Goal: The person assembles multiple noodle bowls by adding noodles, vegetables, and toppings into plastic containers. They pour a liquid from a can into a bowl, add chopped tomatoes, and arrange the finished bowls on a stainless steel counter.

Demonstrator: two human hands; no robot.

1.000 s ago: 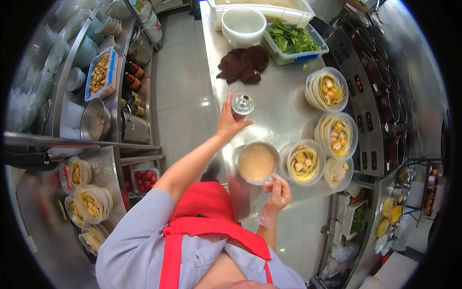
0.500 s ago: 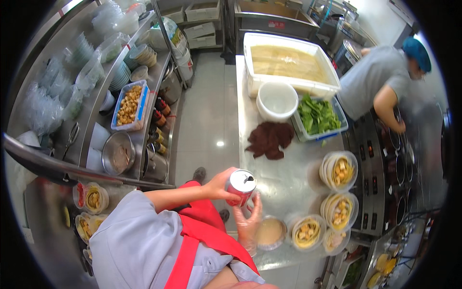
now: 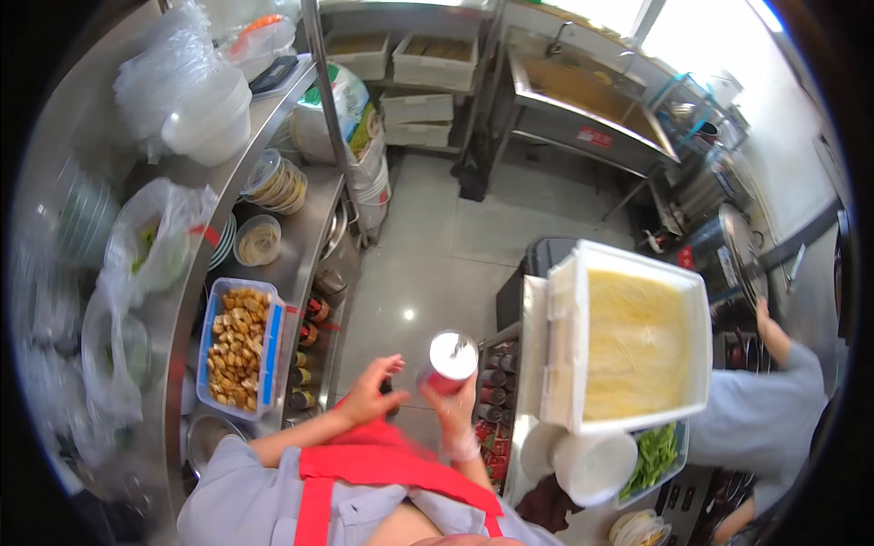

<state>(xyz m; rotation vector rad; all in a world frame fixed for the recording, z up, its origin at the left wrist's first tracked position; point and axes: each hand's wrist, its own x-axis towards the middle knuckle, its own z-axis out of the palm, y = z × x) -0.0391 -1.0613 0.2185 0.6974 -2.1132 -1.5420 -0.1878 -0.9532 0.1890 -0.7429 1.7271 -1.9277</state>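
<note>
A red drink can (image 3: 448, 375) with a silver top and an open mouth stands upright in my right hand (image 3: 452, 417), whose fingers wrap its lower part. That hand wears a clear plastic glove. To the left of the can, my left hand (image 3: 371, 393) is raised with its fingers apart and nothing in it. Its fingertips do not touch the can. Both hands are in front of my red apron (image 3: 364, 460), over the floor between the shelf and the steel table.
On the right table stand a white bin (image 3: 566, 364) of pale strands in liquid, a white bucket (image 3: 596, 469), leafy greens (image 3: 651, 462) and a dark cloth (image 3: 546, 508). A tub of browned chunks (image 3: 241, 350) sits on the left shelf. A co-worker (image 3: 760, 428) works at the right.
The can has passed from my left hand to my right, and my left hand has opened and come away. My view has moved toward the sink end of the aisle.
</note>
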